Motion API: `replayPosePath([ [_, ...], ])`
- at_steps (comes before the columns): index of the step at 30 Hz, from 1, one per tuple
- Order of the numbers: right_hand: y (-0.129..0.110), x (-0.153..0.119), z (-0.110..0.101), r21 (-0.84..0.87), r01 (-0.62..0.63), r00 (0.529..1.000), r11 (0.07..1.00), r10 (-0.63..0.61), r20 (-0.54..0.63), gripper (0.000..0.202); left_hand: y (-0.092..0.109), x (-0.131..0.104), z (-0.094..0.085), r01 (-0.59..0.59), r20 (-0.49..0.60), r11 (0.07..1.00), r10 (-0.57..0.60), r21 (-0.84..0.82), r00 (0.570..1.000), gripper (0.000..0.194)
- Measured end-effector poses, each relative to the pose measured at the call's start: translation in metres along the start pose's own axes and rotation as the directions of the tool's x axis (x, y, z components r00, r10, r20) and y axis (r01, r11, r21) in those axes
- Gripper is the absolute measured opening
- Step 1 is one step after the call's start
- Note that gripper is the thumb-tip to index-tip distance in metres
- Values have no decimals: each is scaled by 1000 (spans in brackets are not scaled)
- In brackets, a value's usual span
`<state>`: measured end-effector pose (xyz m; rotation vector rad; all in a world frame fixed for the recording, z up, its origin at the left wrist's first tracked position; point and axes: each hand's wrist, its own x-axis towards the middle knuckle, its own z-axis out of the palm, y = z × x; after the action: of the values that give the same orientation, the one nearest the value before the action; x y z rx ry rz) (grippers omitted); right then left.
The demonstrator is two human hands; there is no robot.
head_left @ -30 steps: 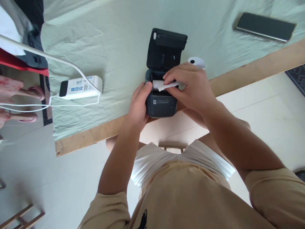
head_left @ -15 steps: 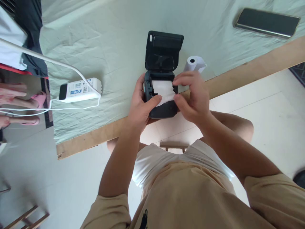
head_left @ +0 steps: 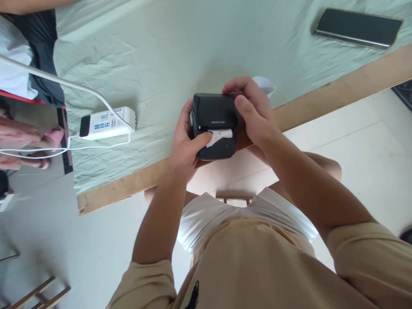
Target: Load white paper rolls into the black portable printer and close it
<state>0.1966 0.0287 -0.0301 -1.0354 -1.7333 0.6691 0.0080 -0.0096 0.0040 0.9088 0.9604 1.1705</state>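
Note:
A small black portable receipt printer is held over the table's near edge with its lid down. A strip of white paper sticks out of the slot across its front. My left hand is wrapped round the printer's left side, its thumb lying on the paper's left end. At the upper right corner, my right hand has curled fingers behind the lid's top edge and the thumb by its side. Partly hidden behind that hand is a white paper roll.
A dark smartphone lies at the table's far right. To the left, a white power strip with cables rests on the pale green cloth. Bare wooden board forms the near edge. Another person's arm shows at the top left.
The printer's lid has swung down from upright to closed, covering the roll bay. My right hand has moved from the paper up to the lid's corner. The left hand keeps its hold.

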Motion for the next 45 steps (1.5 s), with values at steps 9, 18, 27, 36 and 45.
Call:
replayPosePath([
  [9,-3,5,-8,47,-17,985,999,9,173,76,6,-3,9,48,-22,998,-49,-37,999,32],
  [18,2,5,-8,60,-61,981,996,49,187,67,13,-7,11,68,-34,996,-70,-57,997,24],
  [27,1,5,-7,57,-46,985,997,36,168,61,13,-7,11,65,-42,997,-67,-42,997,29],
  [36,-21,8,-15,124,-153,965,981,121,234,71,11,-8,9,94,-42,994,-97,-58,994,31],
  [45,-22,6,-14,174,-168,967,970,128,219,65,1,4,5,93,-93,981,-110,-170,990,28],
])
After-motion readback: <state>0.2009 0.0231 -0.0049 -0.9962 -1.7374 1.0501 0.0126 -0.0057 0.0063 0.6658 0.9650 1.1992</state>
